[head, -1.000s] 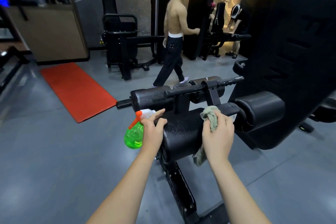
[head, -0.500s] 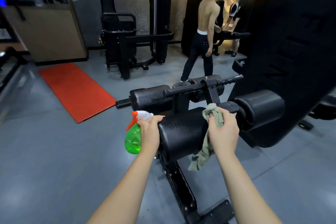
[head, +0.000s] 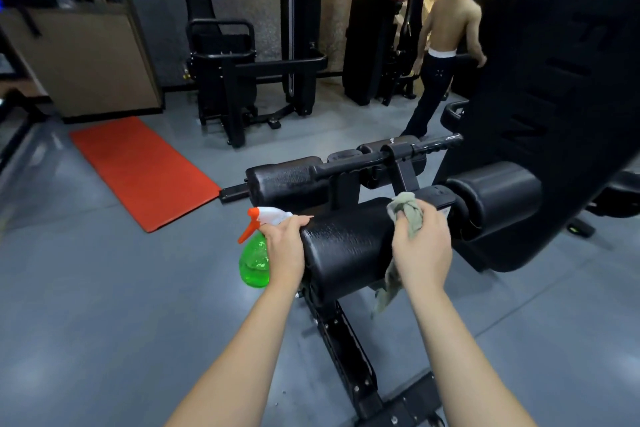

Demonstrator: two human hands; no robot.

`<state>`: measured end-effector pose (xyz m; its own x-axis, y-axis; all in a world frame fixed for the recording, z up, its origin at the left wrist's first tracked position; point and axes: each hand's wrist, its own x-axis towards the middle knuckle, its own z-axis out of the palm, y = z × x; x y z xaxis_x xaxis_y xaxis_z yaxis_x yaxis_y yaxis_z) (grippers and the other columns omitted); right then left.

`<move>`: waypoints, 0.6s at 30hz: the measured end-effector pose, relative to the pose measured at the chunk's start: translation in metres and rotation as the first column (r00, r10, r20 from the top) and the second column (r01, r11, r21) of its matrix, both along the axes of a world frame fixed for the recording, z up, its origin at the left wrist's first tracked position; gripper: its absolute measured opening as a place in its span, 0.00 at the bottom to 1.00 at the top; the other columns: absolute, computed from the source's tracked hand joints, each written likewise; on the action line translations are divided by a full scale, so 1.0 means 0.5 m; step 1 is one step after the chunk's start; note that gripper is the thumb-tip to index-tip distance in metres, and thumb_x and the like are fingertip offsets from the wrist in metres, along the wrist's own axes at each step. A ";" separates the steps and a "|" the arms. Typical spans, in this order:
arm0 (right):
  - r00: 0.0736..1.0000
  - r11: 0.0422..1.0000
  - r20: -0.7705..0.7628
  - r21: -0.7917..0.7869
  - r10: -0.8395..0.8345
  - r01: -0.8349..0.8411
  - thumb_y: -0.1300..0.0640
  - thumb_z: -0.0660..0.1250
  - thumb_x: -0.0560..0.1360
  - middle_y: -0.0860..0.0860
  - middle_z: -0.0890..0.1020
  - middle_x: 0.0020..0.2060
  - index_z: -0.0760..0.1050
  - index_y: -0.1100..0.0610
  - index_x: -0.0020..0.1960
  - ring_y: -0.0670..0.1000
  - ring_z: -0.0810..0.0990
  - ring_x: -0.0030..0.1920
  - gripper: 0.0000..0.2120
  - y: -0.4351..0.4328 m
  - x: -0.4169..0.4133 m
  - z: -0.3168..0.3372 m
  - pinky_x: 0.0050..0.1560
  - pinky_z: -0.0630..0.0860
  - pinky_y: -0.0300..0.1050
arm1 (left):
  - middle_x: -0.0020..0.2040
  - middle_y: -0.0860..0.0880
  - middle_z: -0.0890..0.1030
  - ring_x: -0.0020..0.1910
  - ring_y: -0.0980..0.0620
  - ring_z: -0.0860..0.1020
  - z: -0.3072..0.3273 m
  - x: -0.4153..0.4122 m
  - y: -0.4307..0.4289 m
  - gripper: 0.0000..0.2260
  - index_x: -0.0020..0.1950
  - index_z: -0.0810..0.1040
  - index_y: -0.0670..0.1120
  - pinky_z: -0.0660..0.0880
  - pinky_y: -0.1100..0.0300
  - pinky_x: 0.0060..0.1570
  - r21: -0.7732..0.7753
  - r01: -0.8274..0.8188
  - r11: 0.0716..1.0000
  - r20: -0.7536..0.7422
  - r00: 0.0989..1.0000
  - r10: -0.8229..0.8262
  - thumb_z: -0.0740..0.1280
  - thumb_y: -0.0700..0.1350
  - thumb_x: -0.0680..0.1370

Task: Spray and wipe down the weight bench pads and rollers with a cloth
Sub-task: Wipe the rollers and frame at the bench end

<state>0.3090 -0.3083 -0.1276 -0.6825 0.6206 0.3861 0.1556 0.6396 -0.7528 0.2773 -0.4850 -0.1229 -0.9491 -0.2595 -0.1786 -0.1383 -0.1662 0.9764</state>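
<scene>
Cloth on the near bench roller

The right hand (head: 420,246) grips a bunched grey-green cloth (head: 408,215) against the right end of the black foam roller (head: 346,246); the left hand (head: 284,246) holds a green spray bottle (head: 255,258) at the left end, thumb on the roller.

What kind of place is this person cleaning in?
Most likely a gym: black weight machines stand at the back, a padded bench roller is in front, and an orange exercise mat lies on the floor.
</scene>
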 end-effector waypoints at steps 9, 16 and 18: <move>0.912 0.856 -0.062 0.378 0.404 -0.354 0.58 0.69 0.73 0.44 0.80 0.59 0.81 0.50 0.63 0.48 0.76 0.60 0.18 -0.112 0.108 -0.054 0.59 0.73 0.42 | 0.65 0.42 0.70 0.66 0.41 0.71 -0.022 -0.018 -0.003 0.04 0.48 0.76 0.52 0.66 0.53 0.60 -0.039 -0.014 0.999 0.054 0.998 0.016 0.66 0.42 0.79; 0.993 0.986 0.047 0.124 0.104 -0.109 0.61 0.67 0.77 0.50 0.79 0.61 0.76 0.52 0.65 0.56 0.74 0.61 0.17 0.012 0.025 -0.015 0.61 0.72 0.51 | 0.68 0.43 0.72 0.66 0.43 0.71 -0.021 -0.014 -0.005 0.04 0.52 0.75 0.52 0.66 0.51 0.65 -0.026 -0.008 1.000 0.097 0.995 0.010 0.66 0.44 0.80; 0.997 0.988 0.026 0.133 0.077 -0.080 0.62 0.67 0.76 0.50 0.79 0.60 0.76 0.53 0.64 0.55 0.75 0.61 0.16 -0.012 0.025 -0.015 0.60 0.70 0.48 | 0.64 0.45 0.74 0.63 0.44 0.73 -0.029 -0.019 -0.003 0.23 0.70 0.68 0.44 0.64 0.54 0.58 0.043 -0.015 0.999 0.087 0.996 0.012 0.69 0.47 0.77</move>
<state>0.3214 -0.3144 -0.1349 -0.7358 0.5081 0.4477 0.1152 0.7454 -0.6566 0.2675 -0.4863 -0.1372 -0.9261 -0.2625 -0.2711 -0.2191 -0.2108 0.9527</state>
